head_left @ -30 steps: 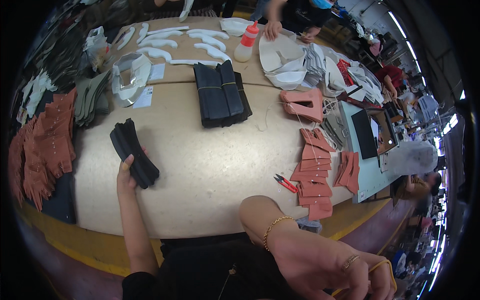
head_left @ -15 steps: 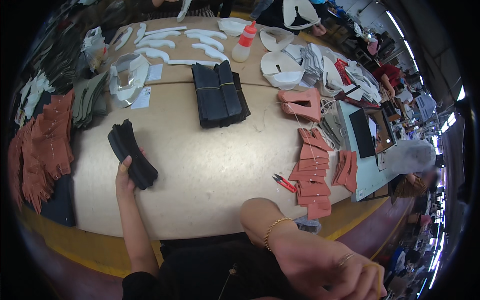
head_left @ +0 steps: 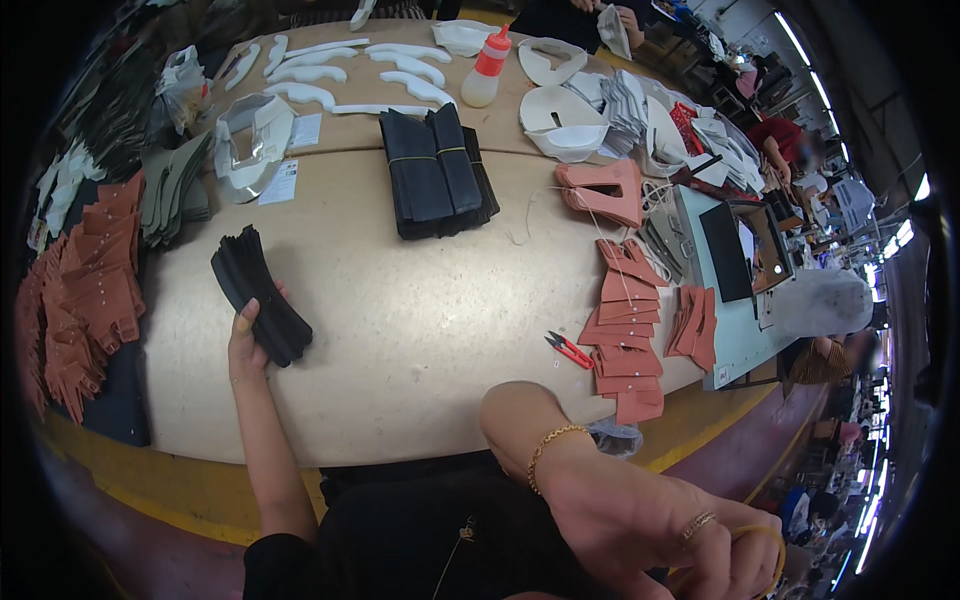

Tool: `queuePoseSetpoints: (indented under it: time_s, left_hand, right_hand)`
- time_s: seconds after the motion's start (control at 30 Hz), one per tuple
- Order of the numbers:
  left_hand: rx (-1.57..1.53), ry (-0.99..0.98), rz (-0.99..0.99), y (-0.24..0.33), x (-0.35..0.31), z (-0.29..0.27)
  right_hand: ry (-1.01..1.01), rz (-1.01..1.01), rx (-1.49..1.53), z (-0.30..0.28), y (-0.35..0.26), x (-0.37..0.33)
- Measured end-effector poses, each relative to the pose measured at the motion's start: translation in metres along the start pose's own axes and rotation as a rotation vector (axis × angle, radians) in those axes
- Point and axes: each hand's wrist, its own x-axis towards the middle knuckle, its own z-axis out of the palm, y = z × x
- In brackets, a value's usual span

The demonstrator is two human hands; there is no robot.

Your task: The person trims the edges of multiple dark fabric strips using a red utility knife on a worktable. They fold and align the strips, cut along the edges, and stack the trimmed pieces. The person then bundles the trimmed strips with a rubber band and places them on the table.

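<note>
On the left side of the table, my left hand point(head_left: 248, 335) is closed around a stack of narrow, dark pieces point(head_left: 262, 300), held tilted just above or on the tabletop; I cannot tell which. Close to the camera at the lower right, my right hand point(head_left: 690, 540) has curled fingers. A thin yellowish rubber band point(head_left: 781, 555) loops around them, partly cut off by the picture's edge. A dark bundle point(head_left: 432, 185) tied with similar bands lies at the table's middle.
Rust-coloured pieces point(head_left: 628, 320) lie at the right beside red-handled thread snips point(head_left: 569, 350); more rust pieces point(head_left: 95, 285) are piled at the left. White curved parts point(head_left: 305, 75) and a red-capped bottle point(head_left: 487, 68) stand farther back. People work beyond the table.
My right hand has shifted slightly right, and the rubber band's loop now stands out more from its fingers. The left hand still holds the dark stack.
</note>
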Motion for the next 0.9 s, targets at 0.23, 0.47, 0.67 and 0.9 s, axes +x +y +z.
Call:
queuePoseSetpoints:
  time_s: [0.23,0.47,0.67,0.9]
  left_hand:
    - [-0.024,-0.008,-0.022,0.001,0.001,0.001]
    - [-0.003,0.001,-0.009,-0.001,0.004,-0.005]
    - [0.013,-0.019,-0.010,0.000,0.004,-0.003]
    - [-0.042,0.000,-0.014,-0.001,0.001,0.000]
  right_hand:
    - [0.022,0.182,0.086,0.000,-0.006,-0.001]
    - [0.009,0.064,0.078,-0.001,-0.008,-0.005]
    - [0.049,0.222,0.144,0.001,-0.020,-0.005]
    - [0.053,0.102,0.043,0.003,-0.015,-0.005]
